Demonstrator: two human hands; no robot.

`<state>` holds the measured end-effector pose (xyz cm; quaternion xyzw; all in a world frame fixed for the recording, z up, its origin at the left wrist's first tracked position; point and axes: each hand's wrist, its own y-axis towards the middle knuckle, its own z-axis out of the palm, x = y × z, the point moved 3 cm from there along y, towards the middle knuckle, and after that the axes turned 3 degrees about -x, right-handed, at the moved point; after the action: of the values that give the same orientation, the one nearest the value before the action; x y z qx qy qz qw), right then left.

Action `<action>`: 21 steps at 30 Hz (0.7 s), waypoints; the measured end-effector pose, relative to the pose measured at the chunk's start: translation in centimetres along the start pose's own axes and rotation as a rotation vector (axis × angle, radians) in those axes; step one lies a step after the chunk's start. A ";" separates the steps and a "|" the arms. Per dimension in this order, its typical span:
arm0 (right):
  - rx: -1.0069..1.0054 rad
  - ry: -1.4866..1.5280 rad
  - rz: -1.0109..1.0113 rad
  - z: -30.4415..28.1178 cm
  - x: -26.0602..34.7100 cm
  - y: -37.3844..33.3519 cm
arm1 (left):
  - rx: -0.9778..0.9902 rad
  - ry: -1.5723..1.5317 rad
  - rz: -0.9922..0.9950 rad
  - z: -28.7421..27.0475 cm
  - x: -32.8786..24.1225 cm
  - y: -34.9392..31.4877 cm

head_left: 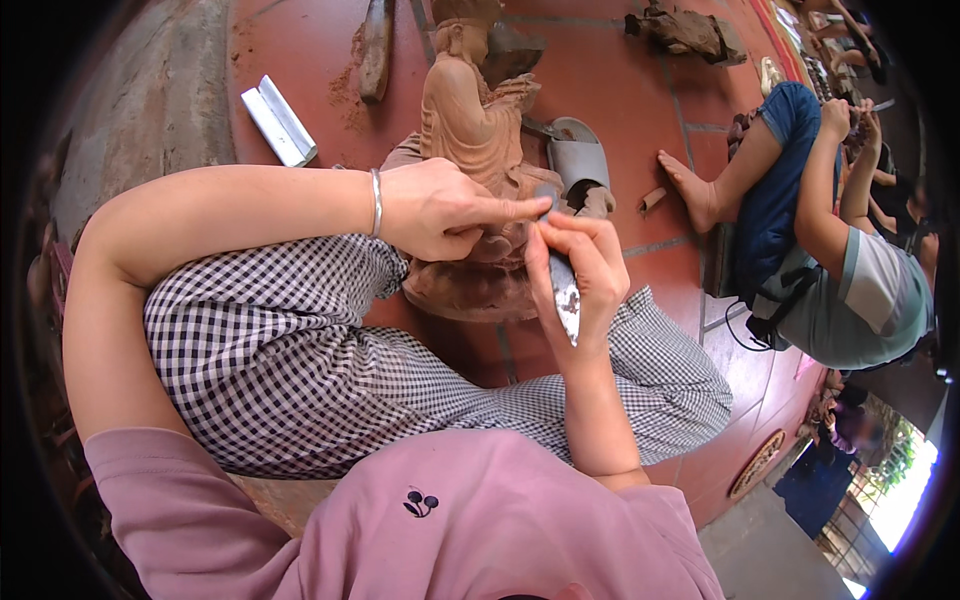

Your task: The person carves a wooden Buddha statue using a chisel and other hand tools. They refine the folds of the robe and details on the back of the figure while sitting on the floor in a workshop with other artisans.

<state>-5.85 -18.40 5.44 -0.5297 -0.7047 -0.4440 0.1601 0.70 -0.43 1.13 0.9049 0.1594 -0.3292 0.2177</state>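
Observation:
A flat grey metal carving knife (566,300) with a tapered lower end is pinched in my right hand (597,262). My left hand (436,208) has its index finger stretched to the tool's upper end, the fingertip touching it, while its other fingers curl loosely around nothing visible. Just beyond my hands stands a carved reddish-brown seated figure (462,110), facing right, with its hands raised before its chest. Its rounded base (470,290) sits between my legs. My hands partly hide the figure's lower part.
On the red tiles lie a white folded piece (279,122), a wooden-handled tool (376,50), a grey slipper (578,160) and a rough dark wood chunk (690,32). At right sits a co-worker (830,230), one bare foot (695,190) toward me. A raised concrete ledge (160,90) runs along the left.

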 end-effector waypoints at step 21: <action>0.224 0.030 0.288 1.1 -5.0 3.3 | 0.142 0.137 0.116 0.3 0.3 0.2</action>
<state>-0.73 -20.43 2.86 -0.5973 -0.6642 -0.3430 0.2905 0.78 -0.70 0.78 0.9462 0.0974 -0.2638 0.1603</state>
